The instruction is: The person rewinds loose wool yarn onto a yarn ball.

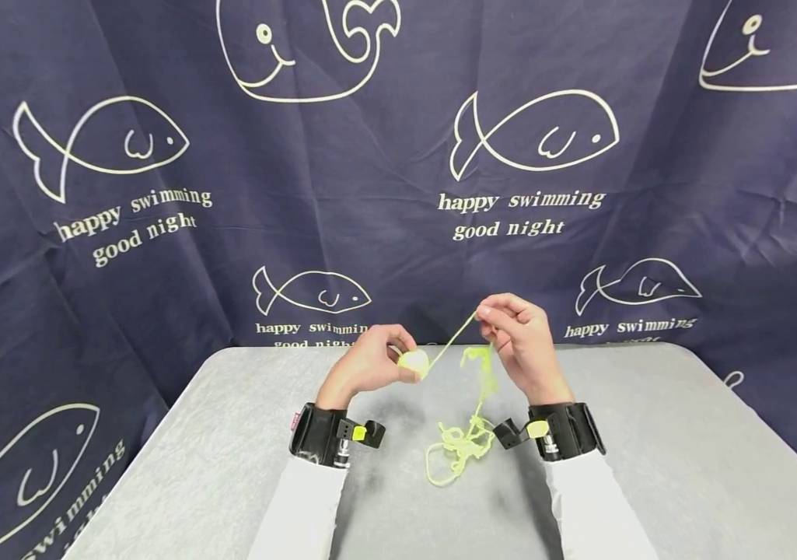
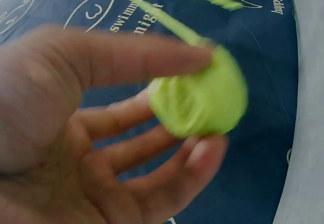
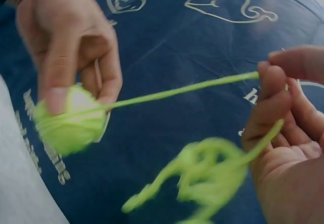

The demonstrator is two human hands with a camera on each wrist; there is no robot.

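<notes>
Nearest the person, two white sleeves [image 1: 303, 505] end in black wrist-mounted cameras [image 1: 324, 435] above the near half of the grey table [image 1: 181, 467]. Just beyond the wrists, a loose tangle of yellow-green yarn [image 1: 461, 447] lies on the table surface near its middle, slightly toward the right wrist; from it a slack length rises to the right hand [image 1: 524, 342]. Farther out, both hands are raised above the far half of the table, short of its far edge. The left hand [image 1: 370, 362] grips a small ball of yarn [image 1: 414, 362]: the fingers are curled round it, the thumb [image 2: 147, 57] lying across the top and the fingertips [image 2: 205, 155] supporting it from below, so the ball sits at the fingertips, clear of the palm. The right hand pinches the taut strand [image 1: 450, 341] between thumb and forefinger, the remaining fingers [image 3: 276, 107] loosely curled, with the slack bunch of yarn [image 3: 207, 176] hanging just below them. The taut strand runs straight from the ball up to the right-hand pinch; its long axis slants from lower left to upper right across the table, rising toward the right hand. The hands are near each other but apart, joined only by this strand. Behind the far edge hangs a dark blue cloth [image 1: 398, 171] printed with white fish, whales and lettering.
</notes>
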